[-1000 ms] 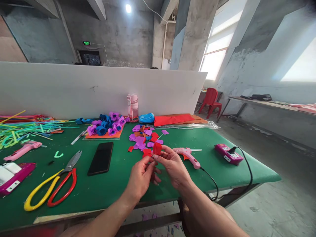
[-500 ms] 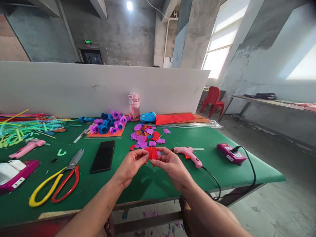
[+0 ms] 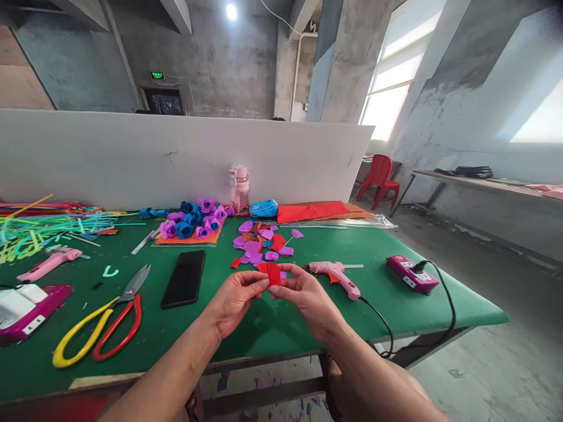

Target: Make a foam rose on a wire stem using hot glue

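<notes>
A small red paper piece [image 3: 273, 274] is held up over the front of the green table between my two hands. My left hand [image 3: 240, 296] pinches its left side with thumb and fingers. On its right side, my right hand [image 3: 303, 293] grips it the same way. Just behind the hands lies a pile of cut petals [image 3: 253, 249] in purple, red, brown and blue. Right of my right hand rests a pink glue gun [image 3: 336, 274] with its cord. A black phone [image 3: 183, 279] lies left of my left hand.
Scissors [image 3: 116, 316] with yellow and red handles lie at left, near a second pink glue gun [image 3: 53, 262]. Purple and blue paper flowers [image 3: 193, 218] sit behind the phone. A pink bottle [image 3: 240, 189] stands against the white board [image 3: 185, 158]. A magenta power strip [image 3: 411, 274] is at right.
My left thumb has slid slightly to the right along the red paper piece. Both hands still hold it in nearly the same place.
</notes>
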Available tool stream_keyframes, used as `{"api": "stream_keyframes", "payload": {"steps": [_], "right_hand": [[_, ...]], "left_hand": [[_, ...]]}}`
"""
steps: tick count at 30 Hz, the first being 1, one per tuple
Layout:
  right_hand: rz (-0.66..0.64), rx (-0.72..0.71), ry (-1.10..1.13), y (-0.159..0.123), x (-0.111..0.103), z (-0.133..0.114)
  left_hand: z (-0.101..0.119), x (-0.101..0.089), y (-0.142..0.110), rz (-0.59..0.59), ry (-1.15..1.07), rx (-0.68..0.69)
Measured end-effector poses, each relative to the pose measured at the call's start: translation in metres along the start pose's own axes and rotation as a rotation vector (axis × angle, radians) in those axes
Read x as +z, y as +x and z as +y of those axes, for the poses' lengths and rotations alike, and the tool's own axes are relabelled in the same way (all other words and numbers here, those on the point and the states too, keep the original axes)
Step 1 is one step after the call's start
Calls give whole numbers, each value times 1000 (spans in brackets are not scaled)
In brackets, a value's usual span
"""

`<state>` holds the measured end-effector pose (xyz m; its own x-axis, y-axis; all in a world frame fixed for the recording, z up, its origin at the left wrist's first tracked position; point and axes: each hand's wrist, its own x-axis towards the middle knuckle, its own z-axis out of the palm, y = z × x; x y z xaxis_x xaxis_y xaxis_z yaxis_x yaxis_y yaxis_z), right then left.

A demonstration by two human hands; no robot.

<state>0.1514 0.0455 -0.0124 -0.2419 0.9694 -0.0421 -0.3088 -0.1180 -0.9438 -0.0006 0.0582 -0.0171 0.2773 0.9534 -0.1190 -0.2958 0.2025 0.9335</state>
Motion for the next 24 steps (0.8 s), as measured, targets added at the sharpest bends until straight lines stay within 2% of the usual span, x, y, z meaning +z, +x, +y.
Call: {"api": "stream_keyframes", "payload": {"steps": [8, 15, 17, 21, 24], "right_hand": [[-5, 11, 54, 1, 0, 7], [55, -7, -31, 2, 2, 9], [74, -27, -58, 2, 1, 8], [79, -51, -85, 2, 0, 6], [71, -50, -80, 1, 1, 6]], "left_hand": [[-4, 4, 2, 37, -78, 19], [-6, 18, 0, 265, -35, 132], [-5, 17, 0, 253, -27, 129], [0, 9, 0, 158, -48, 80], [2, 5, -1, 141, -52, 50]]}}
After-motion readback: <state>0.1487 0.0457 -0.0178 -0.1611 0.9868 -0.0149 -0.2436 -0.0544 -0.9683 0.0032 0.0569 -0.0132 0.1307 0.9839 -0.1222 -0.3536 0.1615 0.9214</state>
